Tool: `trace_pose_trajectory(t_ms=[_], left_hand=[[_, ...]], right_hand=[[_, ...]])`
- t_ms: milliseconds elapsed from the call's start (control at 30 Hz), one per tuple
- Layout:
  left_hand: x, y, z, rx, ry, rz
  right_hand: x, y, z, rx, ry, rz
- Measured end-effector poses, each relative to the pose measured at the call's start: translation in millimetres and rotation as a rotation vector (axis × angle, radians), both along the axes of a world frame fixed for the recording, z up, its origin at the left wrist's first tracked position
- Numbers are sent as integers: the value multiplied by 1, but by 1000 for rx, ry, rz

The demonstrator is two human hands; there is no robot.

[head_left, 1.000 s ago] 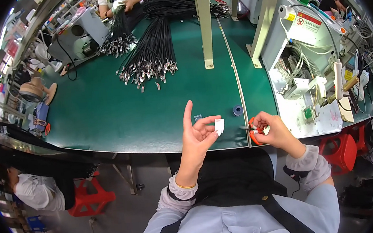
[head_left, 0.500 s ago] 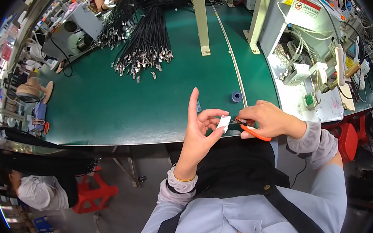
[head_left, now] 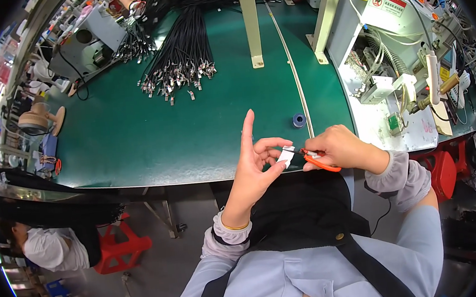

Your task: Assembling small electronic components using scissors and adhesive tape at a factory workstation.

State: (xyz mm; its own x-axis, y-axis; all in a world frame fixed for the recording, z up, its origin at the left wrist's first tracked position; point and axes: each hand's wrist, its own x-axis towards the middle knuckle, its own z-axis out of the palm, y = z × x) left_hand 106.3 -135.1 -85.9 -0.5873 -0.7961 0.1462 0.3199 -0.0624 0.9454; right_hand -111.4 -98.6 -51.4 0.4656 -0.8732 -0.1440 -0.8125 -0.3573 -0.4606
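Observation:
My left hand (head_left: 256, 169) pinches a small flat white piece (head_left: 287, 156) between thumb and fingertip, its index finger pointing straight up. In my right hand (head_left: 337, 150) is an orange-handled hand tool (head_left: 324, 163), scissors- or plier-like; its exact kind is partly hidden by my fingers. The tool's thin dark tips lie against the upper part of the white piece, and I cannot tell whether they grip it. Both hands are at the front edge of the green table (head_left: 191, 135). Just beyond them stands a small dark blue spool-like ring (head_left: 298, 120).
Black cables (head_left: 186, 45) with metal ends lie bundled at the back. Cream posts (head_left: 250, 23) and a pale strip (head_left: 293, 64) rise or run beyond my hands. A machine (head_left: 379, 51) stands right, a small fan (head_left: 40, 117) left. Other people and red stools (head_left: 123, 246) are nearby.
The tool's tips have moved left and up onto the white piece, the right hand shifting slightly left with it. My left hand keeps its pinch. The view has shifted slightly.

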Motion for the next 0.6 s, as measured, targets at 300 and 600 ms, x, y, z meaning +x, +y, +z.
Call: trace_pose_trajectory(t_ms=[300, 600], left_hand=[[-3, -2, -3, 132, 84, -52], [0, -1, 1, 129, 130, -3]], right_hand=[[1, 4, 2, 61, -122, 10], [-12, 3, -9, 228, -252, 23]])
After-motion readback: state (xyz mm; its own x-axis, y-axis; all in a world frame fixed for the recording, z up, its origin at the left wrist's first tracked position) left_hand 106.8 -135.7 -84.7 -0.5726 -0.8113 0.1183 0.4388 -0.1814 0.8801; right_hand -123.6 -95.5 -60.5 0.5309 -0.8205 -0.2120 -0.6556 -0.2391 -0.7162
